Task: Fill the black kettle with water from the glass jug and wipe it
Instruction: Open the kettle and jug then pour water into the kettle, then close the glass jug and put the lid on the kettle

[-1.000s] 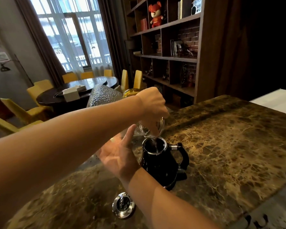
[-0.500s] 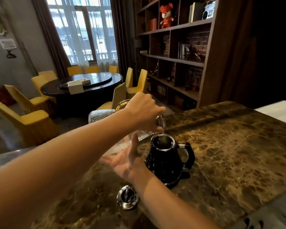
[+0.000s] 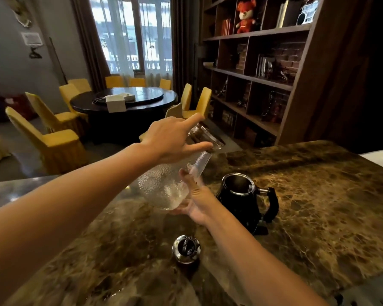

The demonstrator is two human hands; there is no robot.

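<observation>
Spreading wide across the lower frame, a brown marbled desk (image 3: 318,195), carrying the black kettle (image 3: 245,204) near its middle. Standing upright there with lid off and steel rim open, handle pointing right. Hanging in the air just left of the kettle and above the desk, a textured glass jug (image 3: 164,188), tilted with its neck up and to the right, mouth well clear of the kettle's rim; too blurred to tell whether any water is inside. Reaching in from the left, the left hand (image 3: 173,142), lying over the jug's upper part near the neck, fingers (image 3: 199,147) mostly stretched out rather than curled, forefinger pointing up and right; whether actually gripping, hard to tell. Coming up from below, between jug and kettle, the right hand (image 3: 197,204), palm open and cupping the jug's rounded base, thumb pressing against the glass side. Lying on the desk in front of the kettle, nearer the camera, a shiny round metal lid (image 3: 186,249), apart from both hands.
</observation>
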